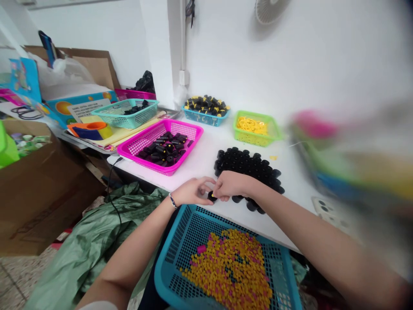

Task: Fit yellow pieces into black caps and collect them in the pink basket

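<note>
My left hand and my right hand meet at the near edge of the white table, fingers pinched together on one small black cap with a yellow spot. Just beyond my right hand lies a cluster of black caps standing on the table. Below my hands, on my lap, sits a blue basket holding many small yellow and pink pieces.
A pink basket of black parts stands at the left. Behind it are a teal basket, a blue basket of black-and-yellow parts and a green basket of yellow rings. Cardboard boxes and green cloth lie left.
</note>
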Demonstrator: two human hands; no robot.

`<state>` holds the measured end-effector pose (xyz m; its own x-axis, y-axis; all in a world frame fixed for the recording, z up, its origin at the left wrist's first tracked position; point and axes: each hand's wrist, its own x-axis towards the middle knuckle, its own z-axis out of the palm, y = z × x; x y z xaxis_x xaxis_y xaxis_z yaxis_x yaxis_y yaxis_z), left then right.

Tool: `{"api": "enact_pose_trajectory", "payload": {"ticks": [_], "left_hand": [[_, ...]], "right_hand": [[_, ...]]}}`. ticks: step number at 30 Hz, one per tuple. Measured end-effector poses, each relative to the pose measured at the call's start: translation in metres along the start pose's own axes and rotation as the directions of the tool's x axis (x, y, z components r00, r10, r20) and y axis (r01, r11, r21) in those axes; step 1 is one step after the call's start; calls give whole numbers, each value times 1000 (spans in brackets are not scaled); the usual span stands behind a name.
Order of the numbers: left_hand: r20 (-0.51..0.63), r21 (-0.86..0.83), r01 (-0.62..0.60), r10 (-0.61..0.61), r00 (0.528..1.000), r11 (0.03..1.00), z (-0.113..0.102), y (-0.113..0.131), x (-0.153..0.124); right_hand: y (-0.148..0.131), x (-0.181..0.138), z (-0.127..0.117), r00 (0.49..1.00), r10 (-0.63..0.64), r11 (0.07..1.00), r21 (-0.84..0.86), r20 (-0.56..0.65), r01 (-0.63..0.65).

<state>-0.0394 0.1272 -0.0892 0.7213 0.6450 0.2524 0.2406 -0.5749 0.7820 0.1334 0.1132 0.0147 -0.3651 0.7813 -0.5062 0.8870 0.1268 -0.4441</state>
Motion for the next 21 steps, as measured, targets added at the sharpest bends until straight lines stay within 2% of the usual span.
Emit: {"api": "enact_pose_trajectory", "payload": {"ticks": [3, 6, 9, 14, 21], "left_hand": [[-37, 37, 0, 1, 999, 999, 3, -1, -5], [-75, 191, -4, 19, 997, 981, 6, -2, -11], [-94, 279, -5, 32, 995, 960, 9, -4, -15], [-47, 295, -101, 120, 992, 950, 8, -4, -12], [40, 258, -227, 225, 974, 939, 7, -3, -8]], "right_hand": [[-7, 2, -4, 998, 49, 999, -13, 40, -49], [-8, 7, -7, 986, 131, 991, 28, 99, -134], [-3, 15, -9, 976, 155, 981, 91, 155, -170], [2, 23, -10, 963, 156, 972, 141, 219, -189], [1, 20, -10, 966, 136, 972, 159, 220, -174]]}}
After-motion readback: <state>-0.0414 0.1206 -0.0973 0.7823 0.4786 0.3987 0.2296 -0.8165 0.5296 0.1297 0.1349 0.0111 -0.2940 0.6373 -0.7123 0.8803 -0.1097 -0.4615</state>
